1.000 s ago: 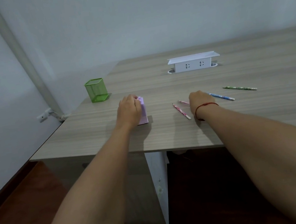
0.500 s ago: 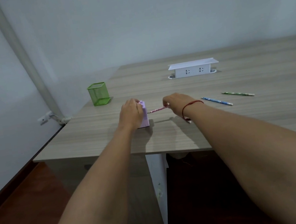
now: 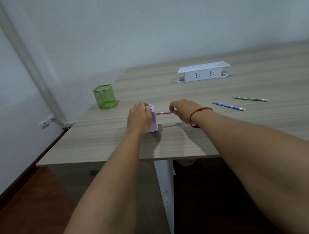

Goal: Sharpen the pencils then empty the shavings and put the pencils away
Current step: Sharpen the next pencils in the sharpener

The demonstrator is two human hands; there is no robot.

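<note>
Pencil [image 3: 163,112] in right hand [image 3: 184,113]; sharpener [image 3: 154,122], left hand [image 3: 139,119]

pale grey wall [image 3: 154,16], wood-grain desk [image 3: 271,125] (white socket box [image 3: 203,74] set in), reddish-brown floor [image 3: 25,226], white pipe [image 3: 25,62] in corner.

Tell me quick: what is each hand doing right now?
Left hand: closed, holding the purple sharpener on the table.
Right hand: closed, pinching the pink pencil, whose other end is at the sharpener.
</note>
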